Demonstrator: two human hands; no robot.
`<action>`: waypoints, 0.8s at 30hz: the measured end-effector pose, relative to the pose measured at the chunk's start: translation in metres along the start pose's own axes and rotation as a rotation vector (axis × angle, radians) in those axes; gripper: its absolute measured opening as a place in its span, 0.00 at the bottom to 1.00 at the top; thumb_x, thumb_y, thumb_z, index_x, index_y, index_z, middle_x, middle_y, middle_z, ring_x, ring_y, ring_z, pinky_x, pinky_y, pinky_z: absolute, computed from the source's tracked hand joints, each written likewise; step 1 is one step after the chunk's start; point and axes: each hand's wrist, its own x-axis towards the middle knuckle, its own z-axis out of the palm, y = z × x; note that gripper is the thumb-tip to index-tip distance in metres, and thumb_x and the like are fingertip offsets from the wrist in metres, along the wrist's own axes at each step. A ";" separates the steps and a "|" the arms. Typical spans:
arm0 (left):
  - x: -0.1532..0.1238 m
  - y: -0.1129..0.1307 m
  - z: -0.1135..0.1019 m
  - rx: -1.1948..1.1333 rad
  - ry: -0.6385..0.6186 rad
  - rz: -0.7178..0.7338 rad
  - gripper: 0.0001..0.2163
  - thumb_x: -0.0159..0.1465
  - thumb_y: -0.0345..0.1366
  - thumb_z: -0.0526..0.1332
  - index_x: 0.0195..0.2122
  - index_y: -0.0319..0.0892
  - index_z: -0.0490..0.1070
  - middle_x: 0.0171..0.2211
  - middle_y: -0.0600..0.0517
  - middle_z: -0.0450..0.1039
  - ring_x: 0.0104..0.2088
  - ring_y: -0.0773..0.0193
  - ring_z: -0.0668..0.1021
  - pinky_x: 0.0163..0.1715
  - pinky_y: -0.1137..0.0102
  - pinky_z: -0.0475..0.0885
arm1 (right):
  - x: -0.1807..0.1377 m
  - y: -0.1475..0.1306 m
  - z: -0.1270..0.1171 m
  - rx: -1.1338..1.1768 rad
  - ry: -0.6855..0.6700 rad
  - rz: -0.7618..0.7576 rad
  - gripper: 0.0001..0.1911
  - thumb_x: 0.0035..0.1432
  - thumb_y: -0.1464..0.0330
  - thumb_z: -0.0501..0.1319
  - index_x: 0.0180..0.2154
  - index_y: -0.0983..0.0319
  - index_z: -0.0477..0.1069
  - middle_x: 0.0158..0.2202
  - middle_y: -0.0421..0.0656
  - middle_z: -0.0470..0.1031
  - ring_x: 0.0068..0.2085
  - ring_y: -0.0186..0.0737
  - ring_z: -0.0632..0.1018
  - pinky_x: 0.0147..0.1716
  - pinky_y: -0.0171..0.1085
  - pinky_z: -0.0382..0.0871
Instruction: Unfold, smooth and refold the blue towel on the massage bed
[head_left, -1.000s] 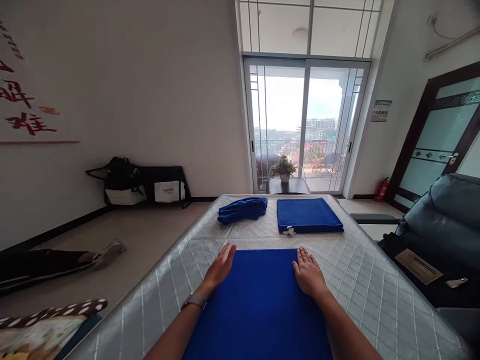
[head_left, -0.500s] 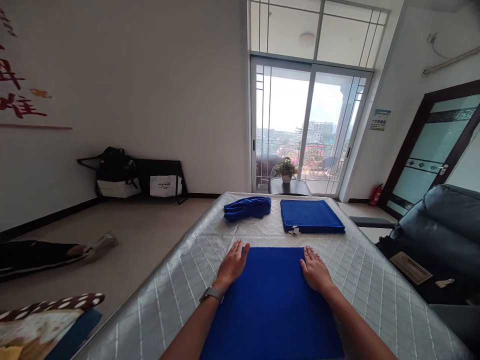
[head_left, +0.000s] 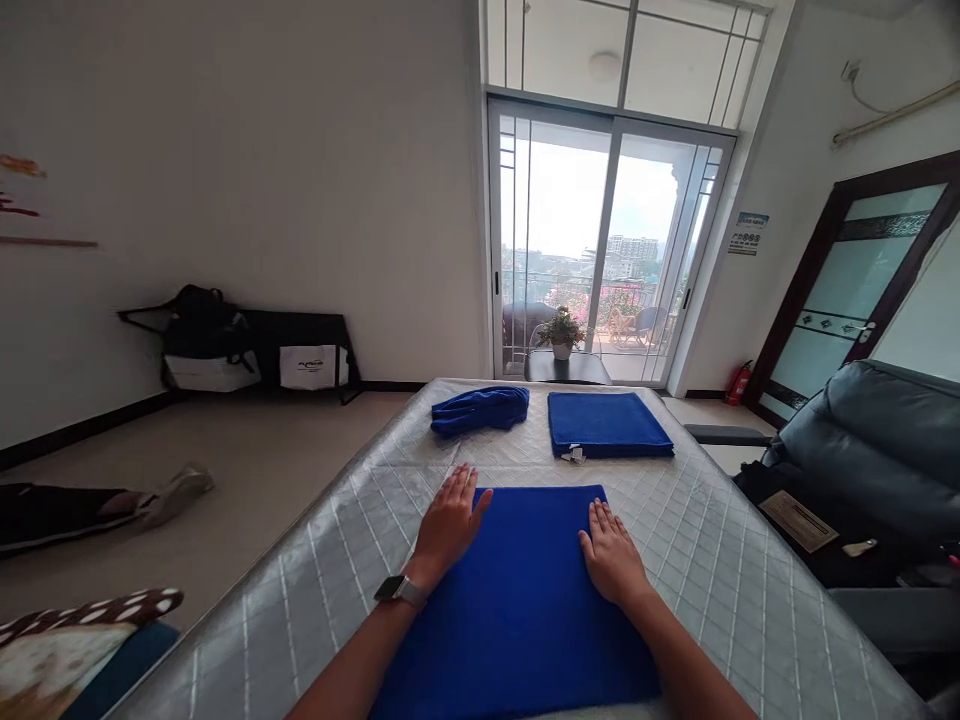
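Observation:
A flat blue cloth (head_left: 525,600) lies spread in front of me on a silver quilted table cover (head_left: 337,570). My left hand (head_left: 448,520) rests at its far left corner, fingers stretched forward and thumb out over the cloth. Along the right edge, just short of the far right corner, my right hand (head_left: 613,555) lies flat with straight fingers. Beyond my hands are a bunched blue cloth (head_left: 480,410) on the left and a folded blue cloth stack (head_left: 609,422) with a white tag on the right.
A dark armchair (head_left: 870,440) stands to the right of the table. At the far end is a potted plant (head_left: 562,335) on a dark chair. On the left are a person's leg (head_left: 67,510) and a patterned cushion (head_left: 75,650).
My right hand has slid slightly back toward me along the cloth's right edge. My left hand has lifted or turned a little at the far left corner. The view has shifted slightly.

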 end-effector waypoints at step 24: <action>-0.058 -0.002 0.010 0.165 -0.322 0.009 0.40 0.70 0.61 0.40 0.71 0.32 0.51 0.72 0.38 0.48 0.72 0.50 0.54 0.70 0.52 0.51 | 0.003 0.007 0.005 0.039 0.026 -0.028 0.35 0.70 0.60 0.37 0.71 0.73 0.43 0.74 0.49 0.40 0.73 0.43 0.43 0.70 0.44 0.35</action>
